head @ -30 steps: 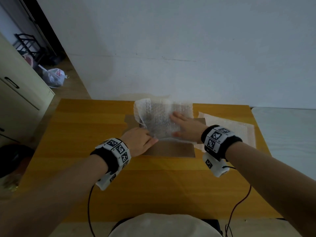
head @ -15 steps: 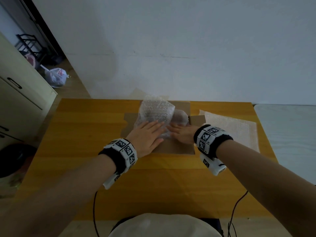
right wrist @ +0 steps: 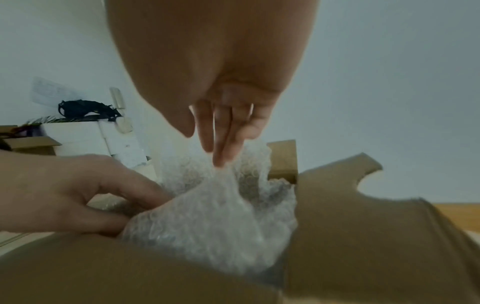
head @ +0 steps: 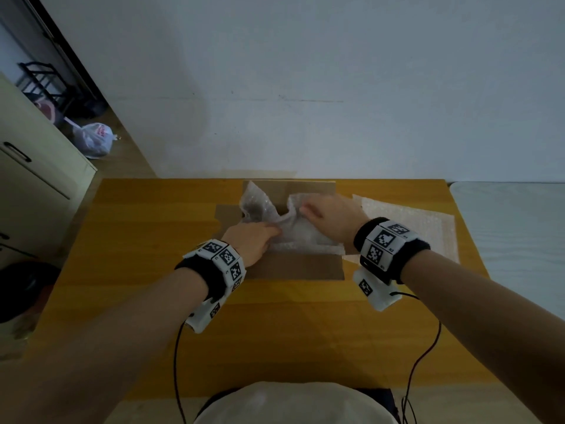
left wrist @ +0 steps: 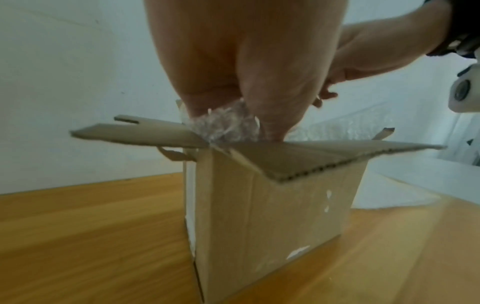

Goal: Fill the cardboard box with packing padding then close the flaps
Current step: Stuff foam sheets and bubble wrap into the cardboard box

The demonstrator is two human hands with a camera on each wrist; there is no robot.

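Observation:
An open brown cardboard box (head: 293, 267) stands on the wooden table, its flaps spread outward. A crumpled sheet of clear bubble wrap (head: 302, 234) fills its opening, with one end sticking up at the back left. My left hand (head: 260, 237) reaches in from the near left corner, and its curled fingers grip a bunch of the bubble wrap (left wrist: 226, 125). My right hand (head: 318, 212) is over the right side of the box. Its straight fingers (right wrist: 221, 144) point down and touch the top of the bubble wrap (right wrist: 213, 222).
A second flat sheet of bubble wrap (head: 406, 221) lies on the table (head: 153, 240) right of the box. A white surface (head: 513, 240) adjoins the table's right edge. A cream cabinet (head: 30, 185) and a plastic bag (head: 94, 139) are on the left. The wall stands close behind.
The bubble wrap sheet, spread over the box a second ago, now sits crumpled down in the opening. My right hand has shifted back and right, and my left hand has bunched the wrap.

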